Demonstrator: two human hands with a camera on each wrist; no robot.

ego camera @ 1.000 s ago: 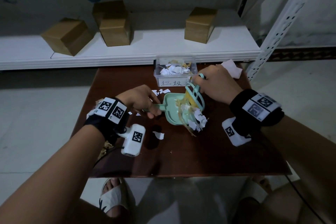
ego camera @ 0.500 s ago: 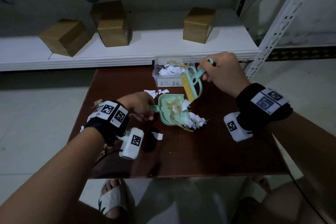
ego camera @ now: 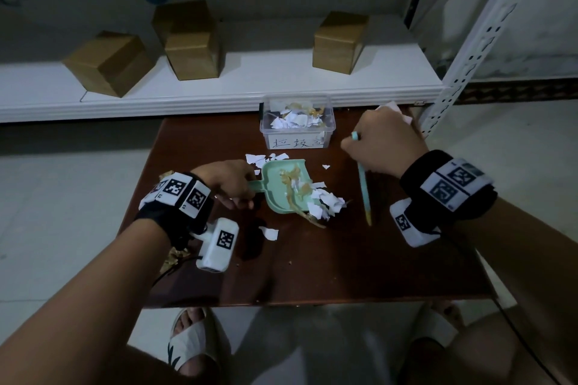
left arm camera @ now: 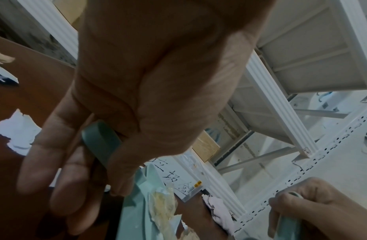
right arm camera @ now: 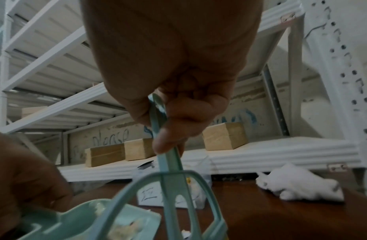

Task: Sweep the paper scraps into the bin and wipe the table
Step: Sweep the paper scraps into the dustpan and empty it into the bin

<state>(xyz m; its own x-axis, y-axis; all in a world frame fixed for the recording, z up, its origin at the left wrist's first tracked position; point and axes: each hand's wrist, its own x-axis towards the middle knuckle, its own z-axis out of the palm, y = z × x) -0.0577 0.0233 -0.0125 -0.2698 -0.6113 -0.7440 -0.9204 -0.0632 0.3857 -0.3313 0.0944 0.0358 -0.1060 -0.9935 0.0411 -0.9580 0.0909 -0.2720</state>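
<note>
Brown desk (ego camera: 344, 259) carrying light, flimsy paper scraps (ego camera: 325, 205). Left hand (ego camera: 230, 183) gripping stiff dustpan (ego camera: 281, 187) handle; right hand (ego camera: 380, 144) gripping brush (ego camera: 364, 194) handle. Scraps scattering easily.

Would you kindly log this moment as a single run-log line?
left hand: grips dustpan handle | right hand: grips brush | scraps: piled at dustpan lip | bin: part-filled | wiping: not started

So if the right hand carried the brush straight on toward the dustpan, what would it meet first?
Most likely the heap of paper scraps at the open edge of the dustpan. The brush in the right hand stands just beside that heap, with bare table between; depth is uncertain.
</note>
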